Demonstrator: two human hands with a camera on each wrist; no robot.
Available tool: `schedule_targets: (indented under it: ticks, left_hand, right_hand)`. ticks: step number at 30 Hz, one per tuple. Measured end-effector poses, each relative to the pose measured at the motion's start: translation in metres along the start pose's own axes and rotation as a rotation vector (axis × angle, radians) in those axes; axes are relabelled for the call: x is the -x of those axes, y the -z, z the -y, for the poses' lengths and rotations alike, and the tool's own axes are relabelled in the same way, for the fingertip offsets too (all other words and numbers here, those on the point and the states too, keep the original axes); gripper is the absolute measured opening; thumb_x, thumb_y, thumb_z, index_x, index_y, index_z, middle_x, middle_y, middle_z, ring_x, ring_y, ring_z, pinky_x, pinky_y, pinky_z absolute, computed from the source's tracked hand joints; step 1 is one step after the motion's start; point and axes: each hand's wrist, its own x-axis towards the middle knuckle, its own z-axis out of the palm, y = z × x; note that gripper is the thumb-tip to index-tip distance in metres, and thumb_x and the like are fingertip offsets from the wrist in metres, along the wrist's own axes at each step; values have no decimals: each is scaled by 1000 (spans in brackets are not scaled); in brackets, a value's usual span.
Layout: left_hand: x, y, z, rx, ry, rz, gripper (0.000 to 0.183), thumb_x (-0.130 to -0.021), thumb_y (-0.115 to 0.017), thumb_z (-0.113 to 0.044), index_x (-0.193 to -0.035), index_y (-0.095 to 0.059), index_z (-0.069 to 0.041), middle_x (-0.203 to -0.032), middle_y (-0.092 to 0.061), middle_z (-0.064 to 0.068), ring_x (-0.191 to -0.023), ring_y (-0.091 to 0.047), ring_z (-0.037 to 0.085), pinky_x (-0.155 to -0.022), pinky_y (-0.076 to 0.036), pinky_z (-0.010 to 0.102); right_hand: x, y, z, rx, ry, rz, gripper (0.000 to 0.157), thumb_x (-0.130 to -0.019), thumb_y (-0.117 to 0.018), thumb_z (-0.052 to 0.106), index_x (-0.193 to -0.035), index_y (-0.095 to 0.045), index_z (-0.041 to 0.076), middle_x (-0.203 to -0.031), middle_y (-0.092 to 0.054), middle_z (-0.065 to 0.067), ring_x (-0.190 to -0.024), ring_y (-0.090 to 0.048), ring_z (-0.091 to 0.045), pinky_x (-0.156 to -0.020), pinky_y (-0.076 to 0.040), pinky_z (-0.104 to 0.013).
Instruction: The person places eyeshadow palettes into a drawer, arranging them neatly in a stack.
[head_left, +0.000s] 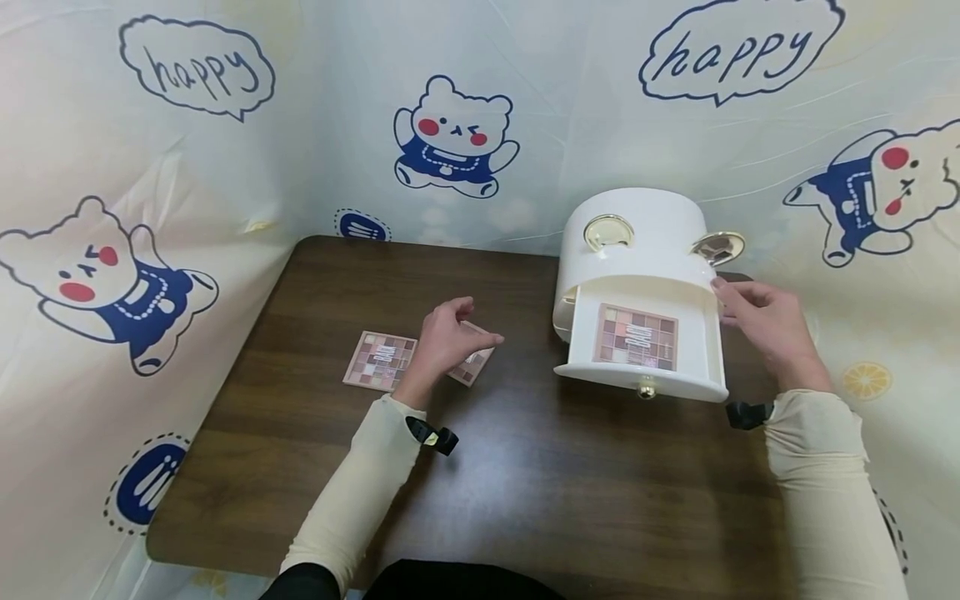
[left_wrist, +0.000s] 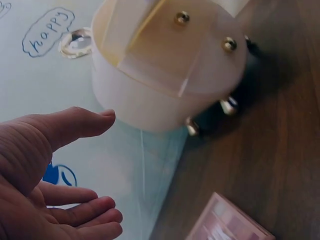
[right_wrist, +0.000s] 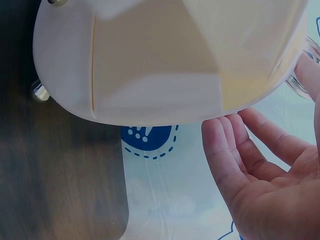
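Observation:
A white storage box [head_left: 637, 225] with round gold-rimmed ears has its upper drawer [head_left: 588, 321] pulled out. Inside the drawer lies a pinkish eyeshadow palette [head_left: 636, 337]. My right hand [head_left: 772, 321] is at the box's right side; in the right wrist view its fingers [right_wrist: 217, 150] are fairly straight, with their tips against the box's side. My left hand [head_left: 450, 342] is above a second palette [head_left: 472, 365], hiding part of it. The left wrist view shows its thumb apart from its fingers [left_wrist: 95, 210] and nothing between them. Left of this hand lies a third palette [head_left: 367, 367].
The box stands near the back right edge of a dark wooden table [head_left: 495, 500]. Behind and beside the table hangs a pale curtain [head_left: 525, 50] with bear drawings. A gold knob [head_left: 647, 390] sticks out from the drawer front.

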Motion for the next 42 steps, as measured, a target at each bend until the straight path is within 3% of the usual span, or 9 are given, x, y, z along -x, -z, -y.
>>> schedule_targets:
  ticks: [5, 8, 15, 19, 23, 28, 32, 38, 42]
  left_hand:
    - [-3, -2, 18, -24, 39, -16, 84, -78, -88, -30, -145, -48, 0, -140, -55, 18, -128, -51, 35, -105, -45, 46]
    - [-6, -5, 30, -48, 44, -29, 84, -78, -88, -31, -144, -48, 2, -139, -55, 21, -125, -53, 37, -104, -45, 47]
    - [-12, -13, 54, -186, 34, -67, 90, -74, -91, -31, -143, -48, 8, -134, -57, 24, -114, -56, 35, -102, -45, 48]
    - [-16, -18, 66, -252, 28, -79, 92, -73, -91, -33, -142, -48, 9, -127, -59, 24, -108, -55, 34, -99, -45, 47]
    - [-18, -22, 77, -316, 15, -106, 89, -71, -92, -35, -138, -52, 9, -121, -59, 24, -111, -53, 37, -99, -43, 48]
    - [-16, -25, 86, -378, -10, -154, 90, -66, -94, -35, -134, -54, 9, -125, -57, 27, -119, -50, 43, -103, -41, 50]
    - [-12, -27, 92, -428, -24, -176, 102, -60, -97, -37, -137, -51, 10, -129, -54, 30, -123, -48, 46, -106, -39, 51]
    - [-4, -33, 99, -404, 1, -195, 118, -55, -100, -41, -144, -43, 9, -138, -48, 30, -130, -42, 45, -110, -35, 51]
    - [3, -36, 103, -419, 15, -213, 126, -52, -100, -46, -147, -38, 10, -141, -46, 29, -133, -40, 44, -111, -34, 51]
  right_hand:
    - [-1, 0, -1, -4, -4, 4, 91, -90, -53, 70, -147, -48, -1, -140, -51, -24, -110, -59, -34, -105, -38, -61]
    - [-1, 0, -1, 2, -2, -1, 91, -90, -53, 71, -146, -49, -1, -139, -51, -24, -109, -60, -32, -105, -40, -60]
    - [-1, -1, -1, 0, 9, 1, 88, -91, -53, 69, -145, -50, -2, -139, -52, -23, -112, -59, -35, -104, -42, -57]
    - [-1, 0, 0, 4, 6, -3, 89, -91, -53, 69, -145, -49, -1, -140, -52, -24, -103, -62, -24, -104, -41, -59]
    - [-1, 0, 0, 5, 2, -3, 90, -91, -53, 69, -146, -49, -1, -140, -51, -24, -96, -61, -16, -104, -41, -59]
    - [-1, 0, -1, 6, -4, -2, 91, -91, -52, 70, -147, -47, -1, -141, -51, -24, -112, -60, -36, -105, -40, -60]
    - [-1, 0, -1, 1, -10, -3, 91, -91, -52, 70, -147, -47, -1, -141, -51, -24, -115, -58, -38, -105, -39, -60]
    - [-2, 0, 0, 9, -11, -7, 90, -90, -53, 70, -146, -49, -1, -140, -52, -23, -109, -61, -31, -103, -43, -55]
    - [-2, -1, -1, 6, -7, -11, 87, -91, -53, 69, -144, -52, -1, -138, -53, -21, -112, -60, -33, -102, -45, -51]
